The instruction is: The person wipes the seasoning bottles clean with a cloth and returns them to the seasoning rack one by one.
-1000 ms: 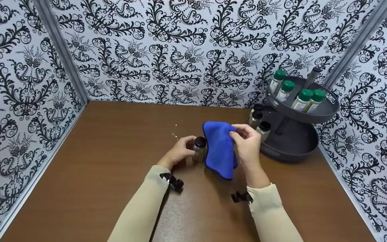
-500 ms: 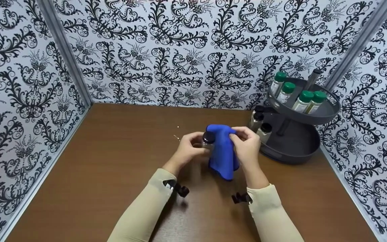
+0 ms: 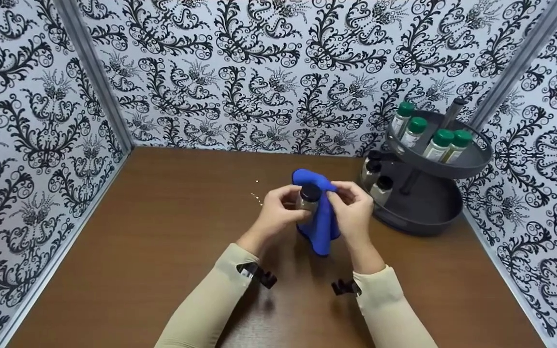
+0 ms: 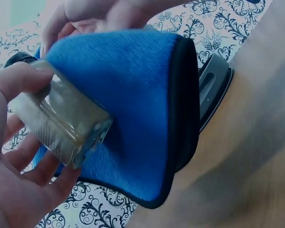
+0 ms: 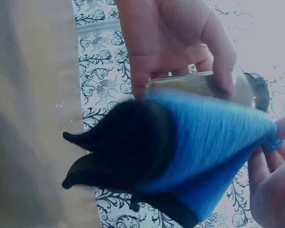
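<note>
My left hand (image 3: 278, 208) grips a small clear jar (image 4: 66, 114) with a black lid (image 3: 311, 192) and brownish contents, lifted off the table. A blue cloth (image 3: 322, 227) with black edging hangs from my right hand (image 3: 354, 205), which pinches it near its top between thumb and fingers. In the left wrist view the jar lies tilted in front of the cloth; whether they touch is hard to tell. Part of the jar is hidden behind the cloth in the right wrist view.
A grey two-tier round rack (image 3: 423, 222) stands at the right. Several green-capped bottles (image 3: 437, 145) sit on its upper tier, and black-capped jars (image 3: 381, 191) on the lower. Small pale crumbs (image 3: 257, 198) dot the brown table (image 3: 186, 203) behind my left hand.
My left hand has raised the jar off the table and brought it right, in front of the cloth. The cloth has folded narrower in my right hand, which has barely moved.
</note>
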`<state>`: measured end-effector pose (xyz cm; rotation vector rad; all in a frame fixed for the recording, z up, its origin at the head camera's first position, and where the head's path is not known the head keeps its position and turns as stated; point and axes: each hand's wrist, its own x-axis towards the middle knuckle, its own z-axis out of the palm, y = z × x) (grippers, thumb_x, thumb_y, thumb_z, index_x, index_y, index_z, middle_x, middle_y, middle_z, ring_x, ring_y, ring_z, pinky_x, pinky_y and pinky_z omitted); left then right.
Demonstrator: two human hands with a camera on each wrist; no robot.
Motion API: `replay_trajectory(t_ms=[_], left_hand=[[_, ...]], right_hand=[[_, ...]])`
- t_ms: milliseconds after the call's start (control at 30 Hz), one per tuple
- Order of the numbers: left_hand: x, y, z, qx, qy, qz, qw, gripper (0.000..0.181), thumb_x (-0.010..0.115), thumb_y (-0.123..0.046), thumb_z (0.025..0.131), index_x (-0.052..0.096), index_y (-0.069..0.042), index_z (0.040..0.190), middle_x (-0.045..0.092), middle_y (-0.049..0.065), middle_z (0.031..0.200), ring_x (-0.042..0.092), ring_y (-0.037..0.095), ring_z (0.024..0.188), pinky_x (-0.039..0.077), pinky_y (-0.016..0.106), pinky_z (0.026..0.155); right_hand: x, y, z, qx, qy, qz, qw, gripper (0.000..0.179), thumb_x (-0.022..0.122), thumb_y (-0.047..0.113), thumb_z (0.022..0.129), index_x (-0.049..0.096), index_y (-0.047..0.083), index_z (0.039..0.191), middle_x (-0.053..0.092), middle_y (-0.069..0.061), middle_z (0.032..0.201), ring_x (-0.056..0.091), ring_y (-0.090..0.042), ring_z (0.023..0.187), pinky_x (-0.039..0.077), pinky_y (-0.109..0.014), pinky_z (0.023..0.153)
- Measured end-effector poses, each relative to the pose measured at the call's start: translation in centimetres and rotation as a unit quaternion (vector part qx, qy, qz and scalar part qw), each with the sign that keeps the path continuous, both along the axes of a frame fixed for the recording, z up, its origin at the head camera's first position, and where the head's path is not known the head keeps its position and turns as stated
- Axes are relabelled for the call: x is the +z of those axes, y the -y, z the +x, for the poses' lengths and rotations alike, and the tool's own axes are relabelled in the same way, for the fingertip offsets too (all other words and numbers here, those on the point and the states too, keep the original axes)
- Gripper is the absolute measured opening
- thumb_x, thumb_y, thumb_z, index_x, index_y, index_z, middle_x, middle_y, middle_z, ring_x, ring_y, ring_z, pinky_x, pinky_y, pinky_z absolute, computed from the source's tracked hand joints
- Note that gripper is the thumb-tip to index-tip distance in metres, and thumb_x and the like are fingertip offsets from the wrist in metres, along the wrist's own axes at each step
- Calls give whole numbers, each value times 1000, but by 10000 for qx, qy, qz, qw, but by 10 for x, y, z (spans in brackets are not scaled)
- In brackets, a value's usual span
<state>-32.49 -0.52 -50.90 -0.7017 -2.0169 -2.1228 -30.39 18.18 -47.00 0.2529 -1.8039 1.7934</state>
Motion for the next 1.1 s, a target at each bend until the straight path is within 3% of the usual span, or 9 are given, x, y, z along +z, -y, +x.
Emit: replay_trajectory(t_ms=[167, 300, 533, 767, 933, 1100], left_hand=[[1, 1, 0, 232, 76, -151, 9996, 50, 88, -5, 73, 76, -5, 122, 78, 14, 101, 74, 18, 90, 63, 32, 84], [3, 2, 2, 366, 129, -134, 9992, 50, 89, -8, 73, 76, -5, 122, 78, 10, 101, 74, 17, 90, 63, 32, 84], [11, 10, -1, 563, 210, 384, 9975, 49, 88, -5, 74, 76, -3, 122, 78, 4, 97, 72, 15, 90, 62, 32, 87], [20, 17, -1, 522, 399, 1182, 9908, 50, 85, 4, 72, 76, 1, 121, 78, 4, 97, 70, 18, 90, 59, 29, 82], [26, 18, 1, 608, 337, 880, 9937, 52, 86, 3, 73, 75, 3, 123, 78, 2, 97, 70, 16, 90, 58, 28, 83], [18, 15, 0, 359, 315, 688, 9965, 52, 87, 1, 74, 75, 1, 124, 77, -1, 96, 69, 13, 88, 57, 29, 80]], right_hand=[[1, 1, 2, 200, -135, -45, 9997, 18, 75, -12, 85, 75, -14, 103, 77, 9, 84, 72, -5, 76, 58, -18, 70], [-2, 3, 1, 395, -40, 69, 9992, 19, 76, -12, 85, 77, -13, 104, 79, 2, 88, 73, -5, 77, 59, -18, 71], [-15, 14, -2, 633, 316, 539, 9960, 16, 78, -10, 85, 79, -9, 101, 80, -22, 98, 72, -4, 77, 59, -17, 73], [-26, 24, -3, 621, 914, 1182, 9868, 13, 79, -5, 85, 81, -2, 97, 79, -20, 92, 68, -3, 75, 56, -17, 68], [-23, 25, -1, 652, 1156, 991, 9862, 13, 77, -6, 85, 80, -5, 97, 80, -19, 91, 70, -3, 74, 58, -19, 66], [-18, 23, 2, 408, 878, 770, 9923, 14, 77, -7, 83, 81, -5, 97, 79, -19, 92, 70, -4, 76, 57, -17, 70]])
